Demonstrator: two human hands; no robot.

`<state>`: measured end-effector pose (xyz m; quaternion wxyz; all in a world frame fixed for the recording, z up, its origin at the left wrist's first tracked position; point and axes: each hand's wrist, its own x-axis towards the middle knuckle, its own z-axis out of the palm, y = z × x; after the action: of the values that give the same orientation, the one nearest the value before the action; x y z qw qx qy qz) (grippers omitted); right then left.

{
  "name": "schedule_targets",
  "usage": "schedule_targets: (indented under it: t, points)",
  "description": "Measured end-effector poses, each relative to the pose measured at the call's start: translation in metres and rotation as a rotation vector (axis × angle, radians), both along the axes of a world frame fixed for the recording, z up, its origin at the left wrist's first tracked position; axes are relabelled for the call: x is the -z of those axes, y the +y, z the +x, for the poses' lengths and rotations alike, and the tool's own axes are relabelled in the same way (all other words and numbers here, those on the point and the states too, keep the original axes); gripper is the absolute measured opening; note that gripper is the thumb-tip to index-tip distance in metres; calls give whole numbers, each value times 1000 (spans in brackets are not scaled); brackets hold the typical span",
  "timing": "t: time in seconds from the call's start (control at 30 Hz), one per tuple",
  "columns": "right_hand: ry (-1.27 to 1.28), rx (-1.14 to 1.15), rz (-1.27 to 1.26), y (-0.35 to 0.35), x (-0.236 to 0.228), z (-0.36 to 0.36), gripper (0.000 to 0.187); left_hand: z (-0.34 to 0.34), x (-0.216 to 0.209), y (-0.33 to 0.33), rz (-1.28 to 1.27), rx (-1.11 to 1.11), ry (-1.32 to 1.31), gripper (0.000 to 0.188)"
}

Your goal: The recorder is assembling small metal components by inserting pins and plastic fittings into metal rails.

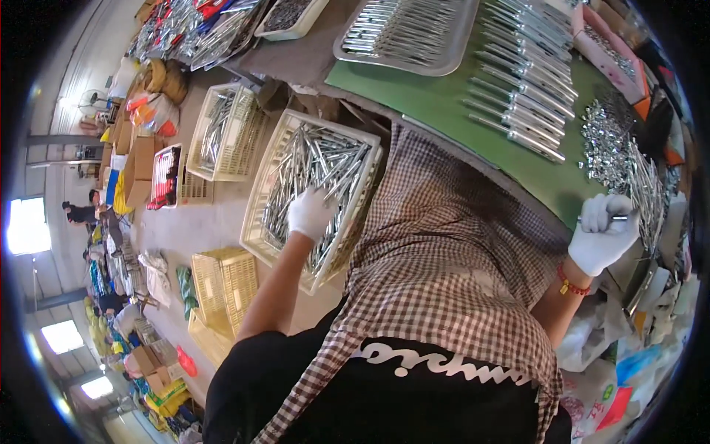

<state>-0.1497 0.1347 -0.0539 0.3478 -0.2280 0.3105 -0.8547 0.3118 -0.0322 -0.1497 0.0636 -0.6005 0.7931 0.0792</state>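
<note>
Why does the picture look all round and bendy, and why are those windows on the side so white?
In the head view, the fisheye lens curves straight edges like the green table toward a dark round rim; the windows are blown out white by daylight; the metal rods in the cream crate glint with glare; both gloved hands, left and right, look fairly sharp.

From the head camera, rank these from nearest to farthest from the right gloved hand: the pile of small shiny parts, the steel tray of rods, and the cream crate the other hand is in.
From the right hand:
1. Pile of small shiny parts, just above it on the green table.
2. Steel tray of rods, at the table's far end.
3. Cream crate, off to the left, where the left hand reaches in.
</note>
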Motion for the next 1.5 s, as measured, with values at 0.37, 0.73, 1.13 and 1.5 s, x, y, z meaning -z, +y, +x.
schedule_targets:
  t: [0.37, 0.73, 1.13, 1.5]
  points:
    - [96, 252, 400, -12, -9, 23, 20, -257, -133, -3, -422, 944, 797, 21]
    - [344, 204, 479, 15, -15, 33, 31, -299, -117, -10, -362, 1103, 711, 17]
    - [286, 81, 807, 24, -43, 40, 35, -316, -152, 19, -65, 1308, 491, 34]
    - [577, 31, 995, 28, -25, 32, 19, -308, -142, 14, -22, 1270, 647, 32]
